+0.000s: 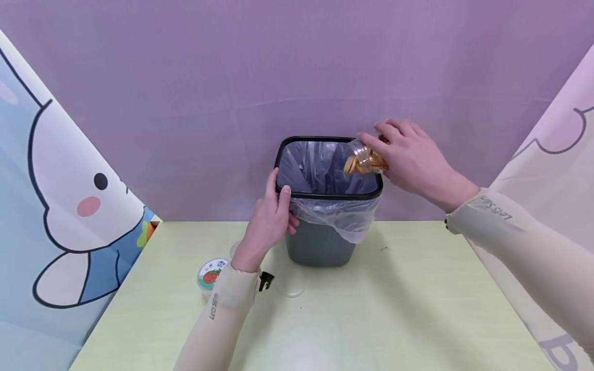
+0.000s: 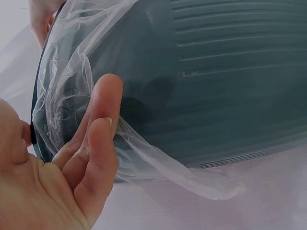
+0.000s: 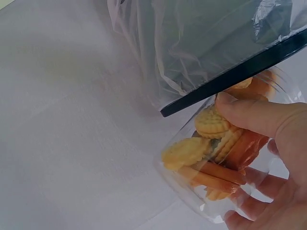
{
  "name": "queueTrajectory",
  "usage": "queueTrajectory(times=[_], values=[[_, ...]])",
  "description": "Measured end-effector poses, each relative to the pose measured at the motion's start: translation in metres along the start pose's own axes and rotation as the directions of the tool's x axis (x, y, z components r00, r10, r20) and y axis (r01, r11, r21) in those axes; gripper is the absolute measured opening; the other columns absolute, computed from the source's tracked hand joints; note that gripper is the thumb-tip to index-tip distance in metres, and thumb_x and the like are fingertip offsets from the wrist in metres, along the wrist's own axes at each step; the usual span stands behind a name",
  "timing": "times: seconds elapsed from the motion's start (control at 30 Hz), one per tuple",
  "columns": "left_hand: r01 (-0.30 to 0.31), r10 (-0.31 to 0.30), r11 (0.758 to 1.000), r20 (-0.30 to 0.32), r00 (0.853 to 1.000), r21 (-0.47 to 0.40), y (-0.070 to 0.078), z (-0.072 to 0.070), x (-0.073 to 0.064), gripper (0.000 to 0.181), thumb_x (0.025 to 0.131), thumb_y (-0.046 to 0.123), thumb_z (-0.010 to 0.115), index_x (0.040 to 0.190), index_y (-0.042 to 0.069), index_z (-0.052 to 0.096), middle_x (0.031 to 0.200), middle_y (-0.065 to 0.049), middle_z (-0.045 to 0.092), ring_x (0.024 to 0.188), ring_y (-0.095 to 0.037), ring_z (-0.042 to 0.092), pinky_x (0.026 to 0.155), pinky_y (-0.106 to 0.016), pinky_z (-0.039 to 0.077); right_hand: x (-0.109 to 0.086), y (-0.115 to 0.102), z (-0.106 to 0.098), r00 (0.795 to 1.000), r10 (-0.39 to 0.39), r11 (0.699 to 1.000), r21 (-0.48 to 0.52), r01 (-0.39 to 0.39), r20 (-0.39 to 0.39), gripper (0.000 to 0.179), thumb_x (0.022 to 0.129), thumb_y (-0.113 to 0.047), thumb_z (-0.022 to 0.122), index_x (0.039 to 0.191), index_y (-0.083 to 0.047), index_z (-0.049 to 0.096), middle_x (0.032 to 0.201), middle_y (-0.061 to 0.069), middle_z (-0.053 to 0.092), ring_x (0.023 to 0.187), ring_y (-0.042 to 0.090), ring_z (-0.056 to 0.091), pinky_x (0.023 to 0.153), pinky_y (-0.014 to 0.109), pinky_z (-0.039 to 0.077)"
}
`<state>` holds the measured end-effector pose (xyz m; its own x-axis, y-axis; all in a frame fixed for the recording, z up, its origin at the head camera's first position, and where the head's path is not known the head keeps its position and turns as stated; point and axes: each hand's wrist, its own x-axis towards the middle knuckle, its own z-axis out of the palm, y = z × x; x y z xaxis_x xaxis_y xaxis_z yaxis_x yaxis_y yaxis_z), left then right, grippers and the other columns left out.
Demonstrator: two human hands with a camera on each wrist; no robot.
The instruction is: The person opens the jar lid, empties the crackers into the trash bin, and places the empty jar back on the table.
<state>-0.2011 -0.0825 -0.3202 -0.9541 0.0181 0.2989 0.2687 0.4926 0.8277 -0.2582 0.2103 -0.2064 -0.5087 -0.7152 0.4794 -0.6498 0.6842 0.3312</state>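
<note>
In the head view a dark grey-green trash bin (image 1: 320, 242) stands upright against the back wall, lined with a clear plastic bag (image 1: 345, 219) folded over its black rim (image 1: 334, 196). My left hand (image 1: 269, 219) holds the bin's front left corner, thumb and forefinger at the rim, other fingers bent against the outside. My right hand (image 1: 413, 154) grips a clear plastic jar (image 3: 170, 179), tilted with its mouth over the bin. Round scalloped biscuits (image 3: 211, 122) and orange-brown pieces fill much of it. Some biscuits (image 1: 351, 165) show at the mouth.
On the pale yellow-green table (image 1: 408, 288), a round tub (image 1: 211, 273) with a tomato picture on top is partly hidden by the left forearm. A clear round lid (image 1: 293, 288) lies before the bin. A purple cloth wall (image 1: 185, 103) rises behind.
</note>
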Motion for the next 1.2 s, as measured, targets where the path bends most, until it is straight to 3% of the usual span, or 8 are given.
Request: queueTrajectory(times=[0.23,0.47,0.83,1.03,1.2], values=[[0.008,-0.008,1.000,0.003,1.000,-0.013,-0.0005,0.0002,-0.0005,0.059,0.108,0.043,0.032,0.160,0.024,0.009,0.060,-0.003,0.066,0.050,-0.030,0.066,0.067,-0.040,0.052,-0.0016,-0.0019,0.0031,0.998,-0.034,0.999,-0.003,0.034,-0.054,0.072,0.070,0.002,0.080,0.138,-0.010,0.057,0.127,0.027,0.057,0.119,0.046,0.047,0.101,0.056,0.037],[0.006,-0.006,1.000,0.001,1.000,-0.014,-0.0021,0.0005,0.0002,0.060,0.108,0.047,0.030,0.160,0.025,0.009,0.059,-0.003,0.066,0.050,-0.030,0.066,0.068,-0.039,0.053,-0.0008,-0.0036,0.0043,0.994,-0.068,0.997,-0.026,0.066,-0.085,0.062,0.078,0.005,0.073,0.136,-0.011,0.059,0.128,0.025,0.056,0.121,0.044,0.046,0.104,0.064,0.035],[-0.003,0.003,1.000,-0.001,1.000,-0.014,-0.0033,0.0013,0.0002,0.059,0.108,0.043,0.032,0.160,0.024,0.009,0.059,-0.001,0.065,0.049,-0.028,0.066,0.068,-0.039,0.053,0.0023,-0.0075,0.0056,0.995,-0.098,0.992,-0.081,0.095,-0.029,0.067,0.075,0.005,0.080,0.136,-0.013,0.061,0.134,0.023,0.053,0.129,0.042,0.041,0.110,0.060,0.029],[-0.001,0.001,1.000,0.001,1.000,-0.009,-0.0045,0.0020,-0.0001,0.059,0.108,0.043,0.032,0.160,0.025,0.009,0.060,0.000,0.066,0.050,-0.027,0.066,0.067,-0.039,0.052,0.0020,-0.0083,0.0075,0.993,-0.112,0.990,-0.087,0.109,-0.025,0.067,0.077,0.010,0.075,0.137,-0.014,0.060,0.138,0.023,0.051,0.132,0.042,0.039,0.112,0.059,0.026],[0.003,-0.003,1.000,0.000,1.000,-0.014,-0.0041,0.0036,-0.0008,0.059,0.108,0.044,0.032,0.160,0.027,0.009,0.060,-0.001,0.066,0.050,-0.029,0.066,0.067,-0.038,0.052,0.0016,-0.0095,0.0089,0.992,-0.125,0.987,-0.106,0.123,-0.018,0.064,0.080,0.002,0.079,0.139,-0.015,0.059,0.139,0.024,0.050,0.134,0.042,0.037,0.113,0.059,0.024]])
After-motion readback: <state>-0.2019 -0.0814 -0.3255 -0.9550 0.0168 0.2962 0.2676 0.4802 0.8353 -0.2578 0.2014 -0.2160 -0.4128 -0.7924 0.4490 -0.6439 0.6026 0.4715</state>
